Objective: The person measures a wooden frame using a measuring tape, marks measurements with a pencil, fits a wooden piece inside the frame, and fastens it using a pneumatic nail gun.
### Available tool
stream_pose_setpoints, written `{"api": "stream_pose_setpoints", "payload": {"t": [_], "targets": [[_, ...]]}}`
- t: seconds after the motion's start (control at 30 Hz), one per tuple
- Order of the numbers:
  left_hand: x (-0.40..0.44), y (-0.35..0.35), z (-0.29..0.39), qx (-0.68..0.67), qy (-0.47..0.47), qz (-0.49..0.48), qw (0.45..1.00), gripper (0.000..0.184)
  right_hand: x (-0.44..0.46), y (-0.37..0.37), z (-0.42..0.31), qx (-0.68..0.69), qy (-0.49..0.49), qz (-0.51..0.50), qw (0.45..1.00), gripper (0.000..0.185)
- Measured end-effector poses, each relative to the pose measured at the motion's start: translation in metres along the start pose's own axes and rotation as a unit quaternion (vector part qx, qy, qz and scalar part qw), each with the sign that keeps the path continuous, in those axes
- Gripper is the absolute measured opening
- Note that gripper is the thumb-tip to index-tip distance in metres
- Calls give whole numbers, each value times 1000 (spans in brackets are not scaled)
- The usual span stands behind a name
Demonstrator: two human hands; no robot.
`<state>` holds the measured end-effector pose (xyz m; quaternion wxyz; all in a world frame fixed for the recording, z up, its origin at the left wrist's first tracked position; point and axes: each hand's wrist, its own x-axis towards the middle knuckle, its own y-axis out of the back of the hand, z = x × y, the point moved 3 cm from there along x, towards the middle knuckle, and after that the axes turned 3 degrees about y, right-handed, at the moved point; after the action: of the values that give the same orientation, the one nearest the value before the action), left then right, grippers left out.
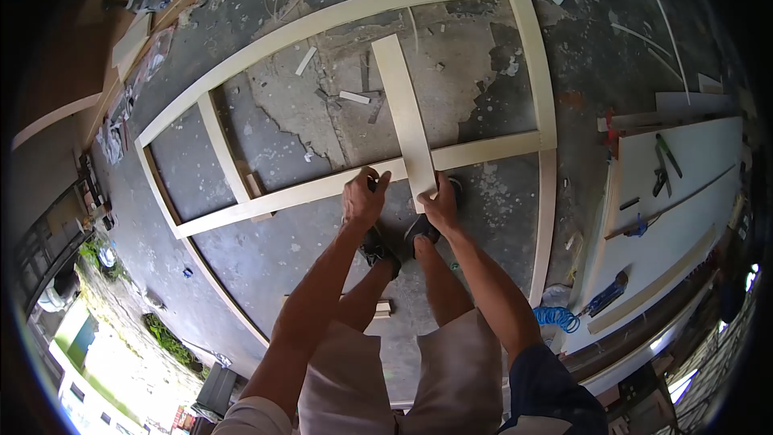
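A loose pale wooden board (401, 105) lies across the middle rail (322, 188) of a large wooden frame (534, 64) on the floor. My right hand (440, 203) is closed on the near end of this board. Left of the board, my left hand (365, 197) is held over the rail with its fingers curled round a small dark object, too small to name. A short crosspiece (223, 145) joins the frame's rails at the left.
White offcuts (354, 97) lie inside the frame. At the right, a white panel (676, 193) bears a green-handled tool (667, 157) and wood strips, beside a blue coiled hose (557, 319). My shoes (375, 248) are close to the rail.
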<state>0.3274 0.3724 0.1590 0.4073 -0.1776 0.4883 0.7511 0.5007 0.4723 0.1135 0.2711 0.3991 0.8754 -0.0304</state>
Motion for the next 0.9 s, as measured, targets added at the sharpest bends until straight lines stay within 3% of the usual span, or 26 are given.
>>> {"api": "stream_pose_setpoints", "payload": {"t": [0.1,0.2,0.3,0.43,0.5,0.63,0.67,0.77,0.83,0.9], "targets": [[61,-5,6,98,-55,97,989,36,29,62,3,-123,-28,105,986,47],[121,-2,9,206,-85,127,966,33,51,115,21,-186,-18,223,957,51],[174,1,24,267,-125,202,934,34,65,155,-1,-173,-23,298,939,56],[233,2,46,267,-191,287,900,38,134,219,25,-291,12,439,850,66],[263,-2,47,250,-232,310,887,39,192,256,38,-287,68,475,829,68],[301,-13,62,179,-300,345,871,41,284,292,-35,-366,-44,467,804,71],[304,-16,64,162,-310,363,864,47,311,303,-40,-366,-35,472,801,71],[308,-17,63,111,-282,453,839,55,374,323,-58,-369,8,485,793,73],[302,-17,62,25,-254,439,862,65,410,331,-72,-337,-19,499,798,74],[298,-17,57,12,-283,465,839,66,453,344,-78,-318,-15,485,815,74]]}}
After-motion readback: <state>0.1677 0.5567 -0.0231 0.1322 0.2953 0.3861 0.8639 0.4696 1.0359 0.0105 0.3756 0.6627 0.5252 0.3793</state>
